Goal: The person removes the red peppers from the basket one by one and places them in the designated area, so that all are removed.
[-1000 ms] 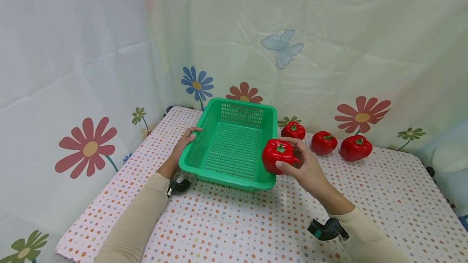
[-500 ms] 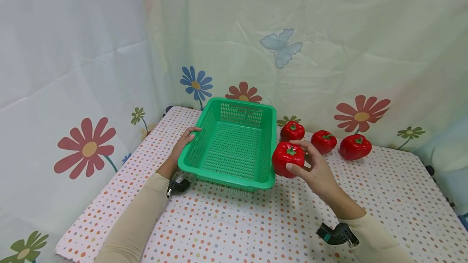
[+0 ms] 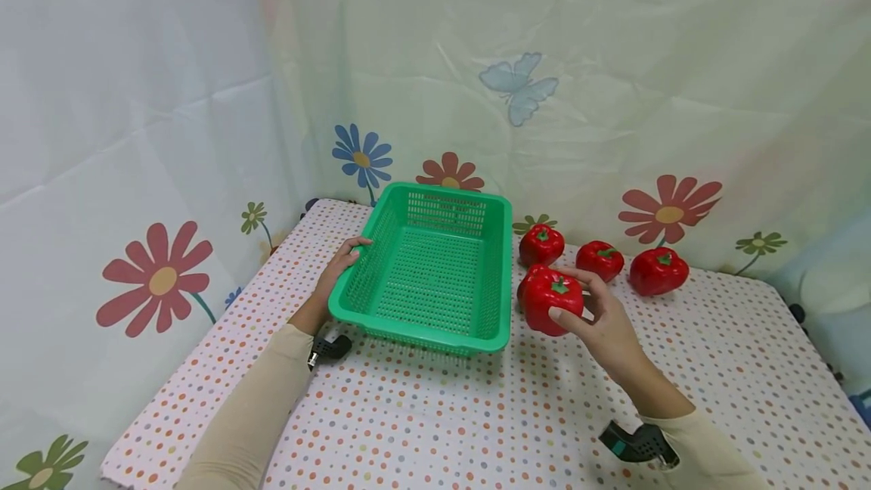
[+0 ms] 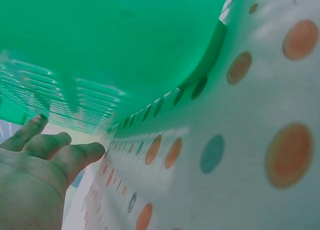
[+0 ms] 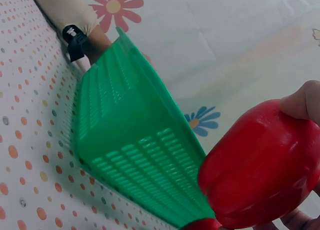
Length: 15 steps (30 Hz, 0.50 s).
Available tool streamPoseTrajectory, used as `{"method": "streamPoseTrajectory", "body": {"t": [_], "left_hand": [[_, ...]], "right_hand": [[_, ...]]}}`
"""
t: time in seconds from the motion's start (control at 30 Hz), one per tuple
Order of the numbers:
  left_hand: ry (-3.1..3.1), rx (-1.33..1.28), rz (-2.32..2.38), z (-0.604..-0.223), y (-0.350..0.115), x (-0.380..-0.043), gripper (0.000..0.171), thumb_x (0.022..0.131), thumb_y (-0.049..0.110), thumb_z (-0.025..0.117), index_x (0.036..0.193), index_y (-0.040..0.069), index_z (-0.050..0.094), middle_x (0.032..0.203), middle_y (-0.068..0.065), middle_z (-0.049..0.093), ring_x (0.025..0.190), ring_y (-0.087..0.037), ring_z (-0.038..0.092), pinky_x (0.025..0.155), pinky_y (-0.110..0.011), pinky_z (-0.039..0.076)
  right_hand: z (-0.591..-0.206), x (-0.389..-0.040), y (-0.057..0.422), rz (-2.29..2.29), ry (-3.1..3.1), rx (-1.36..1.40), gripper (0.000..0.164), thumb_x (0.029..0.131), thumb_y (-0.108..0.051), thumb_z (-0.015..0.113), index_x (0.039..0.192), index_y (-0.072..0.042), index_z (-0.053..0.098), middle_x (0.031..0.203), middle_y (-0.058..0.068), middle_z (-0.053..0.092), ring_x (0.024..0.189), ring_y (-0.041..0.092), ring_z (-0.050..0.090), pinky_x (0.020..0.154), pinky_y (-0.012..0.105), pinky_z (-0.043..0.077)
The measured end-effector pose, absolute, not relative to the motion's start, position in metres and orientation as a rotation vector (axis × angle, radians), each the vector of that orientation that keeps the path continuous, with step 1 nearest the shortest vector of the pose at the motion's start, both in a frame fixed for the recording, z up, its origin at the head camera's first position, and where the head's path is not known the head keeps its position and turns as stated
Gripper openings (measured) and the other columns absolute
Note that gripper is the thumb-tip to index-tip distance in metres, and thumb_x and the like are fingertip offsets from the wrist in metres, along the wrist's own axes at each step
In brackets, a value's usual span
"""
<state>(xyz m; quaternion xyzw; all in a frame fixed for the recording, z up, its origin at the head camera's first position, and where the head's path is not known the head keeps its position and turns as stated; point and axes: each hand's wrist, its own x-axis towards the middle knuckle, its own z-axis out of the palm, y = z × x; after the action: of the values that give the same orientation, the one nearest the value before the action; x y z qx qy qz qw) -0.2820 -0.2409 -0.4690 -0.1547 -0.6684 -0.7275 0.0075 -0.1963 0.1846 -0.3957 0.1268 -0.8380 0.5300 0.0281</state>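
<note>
My right hand (image 3: 605, 327) grips a red bell pepper (image 3: 554, 307) by its right side, thumb in front, just right of the basket. Close behind the held pepper, and partly hidden by it, another red bell pepper (image 3: 522, 292) shows. In the right wrist view the held bell pepper (image 5: 262, 165) fills the lower right. The green plastic basket (image 3: 435, 278) has slotted walls and nothing inside. My left hand (image 3: 338, 269) rests at its left rim. The left wrist view shows loosely extended fingers (image 4: 80, 155) against the basket's outer wall (image 4: 90, 97).
Three more red bell peppers lie in a row at the back right: one (image 3: 540, 245) near the basket, one (image 3: 599, 260) in the middle, one (image 3: 658, 271) at the right. A dotted cloth covers the table (image 3: 408, 429). A flowered curtain (image 3: 585, 97) hangs behind.
My right hand has carried its bell pepper rightward, from over the basket's right rim to beside it. The pepper behind has come into sight. My left hand and the basket have stayed put.
</note>
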Motion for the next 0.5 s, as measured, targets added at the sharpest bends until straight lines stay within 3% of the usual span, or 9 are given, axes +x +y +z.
{"method": "streamPoseTrajectory", "body": {"t": [0.17, 0.33, 0.47, 0.5], "left_hand": [[-2.095, -0.469, -2.277, -0.469, -0.241, -0.281, 0.028, 0.106, 0.021, 0.028, 0.129, 0.023, 0.044, 0.154, -0.022, 0.023, 0.128, -0.038, 0.035, 0.098, -0.041, 0.037], [-2.097, -0.461, -2.277, -0.468, -0.24, -0.281, 0.027, 0.106, 0.021, 0.028, 0.127, 0.024, 0.045, 0.154, -0.022, 0.023, 0.126, -0.035, 0.036, 0.097, -0.04, 0.037], [-2.105, -0.466, -2.273, -0.468, -0.239, -0.281, 0.028, 0.106, 0.021, 0.028, 0.129, 0.022, 0.044, 0.154, -0.023, 0.023, 0.127, -0.038, 0.035, 0.098, -0.041, 0.037], [-2.106, -0.465, -2.272, -0.468, -0.239, -0.281, 0.028, 0.105, 0.021, 0.028, 0.129, 0.022, 0.044, 0.154, -0.023, 0.022, 0.127, -0.038, 0.035, 0.098, -0.042, 0.037]], "right_hand": [[-0.396, -0.198, 0.193, 1.627, -2.579, 0.342, 0.073, 0.09, -0.021, 0.071, 0.15, -0.013, 0.029, 0.142, 0.009, 0.042, 0.12, 0.022, 0.045, 0.077, 0.022, 0.054], [-0.398, -0.2, 0.205, 1.621, -2.518, 0.321, 0.068, 0.091, -0.02, 0.07, 0.148, -0.016, 0.033, 0.13, -0.011, 0.043, 0.112, 0.005, 0.048, 0.076, 0.02, 0.054], [-0.4, -0.203, 0.217, 1.597, -2.489, 0.275, 0.067, 0.092, -0.019, 0.069, 0.149, -0.018, 0.034, 0.126, -0.019, 0.042, 0.109, 0.002, 0.047, 0.075, 0.018, 0.054], [-0.401, -0.204, 0.219, 1.587, -2.485, 0.262, 0.068, 0.092, -0.019, 0.069, 0.149, -0.018, 0.034, 0.127, -0.017, 0.043, 0.109, 0.001, 0.047, 0.075, 0.017, 0.054]]}}
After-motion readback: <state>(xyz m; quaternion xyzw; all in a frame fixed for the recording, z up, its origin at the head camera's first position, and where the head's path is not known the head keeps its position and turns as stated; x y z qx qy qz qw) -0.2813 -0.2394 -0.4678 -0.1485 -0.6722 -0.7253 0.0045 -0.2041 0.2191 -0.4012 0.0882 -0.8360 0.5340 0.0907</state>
